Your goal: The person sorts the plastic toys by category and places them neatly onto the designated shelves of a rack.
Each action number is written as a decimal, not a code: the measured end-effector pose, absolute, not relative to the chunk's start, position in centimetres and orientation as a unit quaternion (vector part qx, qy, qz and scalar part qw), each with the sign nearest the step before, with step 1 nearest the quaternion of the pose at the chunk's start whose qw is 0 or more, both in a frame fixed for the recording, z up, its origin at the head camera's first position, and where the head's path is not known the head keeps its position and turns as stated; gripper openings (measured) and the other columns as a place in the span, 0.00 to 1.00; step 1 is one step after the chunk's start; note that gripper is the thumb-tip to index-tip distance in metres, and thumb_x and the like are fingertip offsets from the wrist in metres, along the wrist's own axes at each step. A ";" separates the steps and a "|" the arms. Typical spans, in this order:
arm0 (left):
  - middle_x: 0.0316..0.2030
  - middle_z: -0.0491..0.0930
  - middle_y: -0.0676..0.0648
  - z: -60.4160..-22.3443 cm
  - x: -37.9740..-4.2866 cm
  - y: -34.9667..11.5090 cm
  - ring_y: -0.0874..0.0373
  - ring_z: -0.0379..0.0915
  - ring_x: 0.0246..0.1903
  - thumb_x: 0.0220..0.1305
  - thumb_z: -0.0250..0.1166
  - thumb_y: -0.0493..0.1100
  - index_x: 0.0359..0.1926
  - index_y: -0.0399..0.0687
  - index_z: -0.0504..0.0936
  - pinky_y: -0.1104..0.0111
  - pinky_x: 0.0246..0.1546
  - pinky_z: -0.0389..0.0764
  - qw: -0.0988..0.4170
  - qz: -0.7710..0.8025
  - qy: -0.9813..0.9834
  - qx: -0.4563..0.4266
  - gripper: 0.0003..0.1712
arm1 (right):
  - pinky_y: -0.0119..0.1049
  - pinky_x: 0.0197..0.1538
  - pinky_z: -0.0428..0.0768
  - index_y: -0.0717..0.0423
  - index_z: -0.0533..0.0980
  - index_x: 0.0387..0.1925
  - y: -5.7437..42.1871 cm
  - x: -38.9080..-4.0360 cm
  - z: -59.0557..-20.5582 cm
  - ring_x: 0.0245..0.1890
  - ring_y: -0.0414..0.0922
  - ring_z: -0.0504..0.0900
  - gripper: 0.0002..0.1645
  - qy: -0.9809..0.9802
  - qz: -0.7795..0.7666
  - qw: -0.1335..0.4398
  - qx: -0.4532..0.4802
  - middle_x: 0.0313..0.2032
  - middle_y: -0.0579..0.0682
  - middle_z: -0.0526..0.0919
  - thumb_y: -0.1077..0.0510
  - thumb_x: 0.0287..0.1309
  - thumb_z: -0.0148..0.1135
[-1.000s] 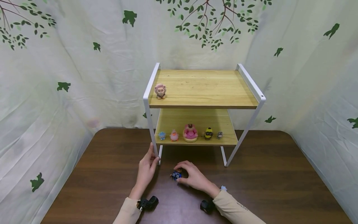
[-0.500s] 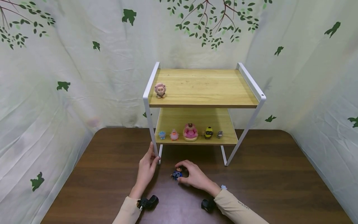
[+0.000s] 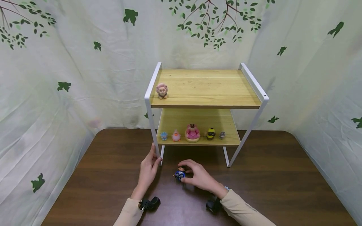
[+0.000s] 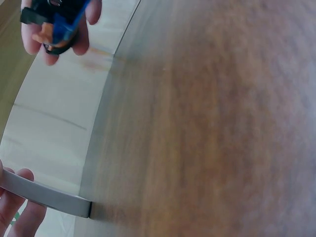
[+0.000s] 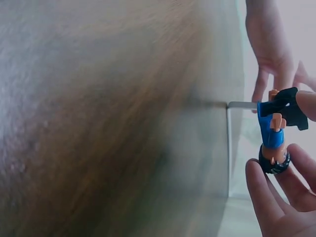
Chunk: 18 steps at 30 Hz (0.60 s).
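Observation:
A small toy figure (image 3: 179,174) in blue, with dark hair and dark legs, is held just above the table by my right hand (image 3: 199,176). In the right wrist view, the thumb presses the legs of the toy figure (image 5: 273,133) and the fingertips support its dark head. My left hand (image 3: 148,168) grips the front left leg (image 3: 154,138) of a two-tier shelf, thumb on one side and fingers on the other. The left wrist view shows those fingers (image 4: 30,217) around the pale metal leg (image 4: 49,195).
On the lower board (image 3: 198,116) stand several small toys, among them a pink bear (image 3: 192,133) and a yellow-and-black figure (image 3: 210,133). A pink figure (image 3: 162,91) stands at the upper board's left (image 3: 203,88). The brown table (image 3: 268,175) meets a leaf-printed curtain (image 3: 113,72).
My right hand has shifted slightly right and away from me with the toy figure, which now stands more upright. My left hand stays on the shelf leg.

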<state>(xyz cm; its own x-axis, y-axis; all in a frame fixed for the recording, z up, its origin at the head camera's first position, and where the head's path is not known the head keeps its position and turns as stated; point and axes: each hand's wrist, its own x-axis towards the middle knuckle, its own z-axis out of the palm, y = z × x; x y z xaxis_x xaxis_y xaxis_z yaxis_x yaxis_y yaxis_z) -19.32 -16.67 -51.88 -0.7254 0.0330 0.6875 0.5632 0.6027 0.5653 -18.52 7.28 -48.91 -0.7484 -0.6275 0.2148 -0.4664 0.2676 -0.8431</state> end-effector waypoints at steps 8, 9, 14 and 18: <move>0.27 0.75 0.44 -51.8 -19.3 -16.7 0.54 0.77 0.25 0.54 0.66 0.24 0.75 0.54 0.50 0.60 0.27 0.82 0.324 -0.414 -0.830 -0.184 0.53 | 0.41 0.53 0.77 0.63 0.71 0.57 7.5 -18.1 -47.9 0.52 0.48 0.76 0.30 0.789 -0.501 0.076 -0.349 0.55 0.53 0.73 0.66 0.52 0.70; 0.27 0.75 0.44 -51.8 -19.3 -16.6 0.54 0.77 0.26 0.54 0.66 0.24 0.75 0.54 0.50 0.60 0.27 0.82 0.323 -0.415 -0.830 -0.185 0.53 | 0.40 0.53 0.77 0.62 0.72 0.57 7.5 -18.0 -47.8 0.52 0.48 0.76 0.30 0.789 -0.500 0.073 -0.350 0.55 0.52 0.73 0.67 0.51 0.70; 0.27 0.75 0.44 -51.8 -19.3 -16.6 0.55 0.76 0.26 0.54 0.66 0.24 0.73 0.47 0.52 0.60 0.28 0.83 0.318 -0.416 -0.833 -0.181 0.50 | 0.38 0.53 0.77 0.58 0.73 0.58 7.7 -17.8 -47.4 0.52 0.46 0.76 0.30 0.790 -0.497 0.067 -0.352 0.55 0.50 0.73 0.65 0.51 0.70; 0.27 0.75 0.44 -51.8 -19.3 -16.7 0.55 0.76 0.26 0.54 0.66 0.24 0.73 0.47 0.52 0.60 0.28 0.83 0.317 -0.415 -0.834 -0.178 0.50 | 0.41 0.54 0.77 0.54 0.73 0.58 7.9 -17.7 -47.3 0.51 0.47 0.77 0.29 0.789 -0.498 0.071 -0.354 0.55 0.49 0.74 0.63 0.53 0.69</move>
<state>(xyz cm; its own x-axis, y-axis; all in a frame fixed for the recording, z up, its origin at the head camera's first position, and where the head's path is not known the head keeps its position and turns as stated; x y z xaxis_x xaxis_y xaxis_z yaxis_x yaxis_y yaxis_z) -19.31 -16.70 -51.78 -0.7352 0.0329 0.6770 0.5602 0.5918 0.5796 -17.70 7.89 -47.26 -0.7400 -0.6282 0.2403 -0.4875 0.2549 -0.8351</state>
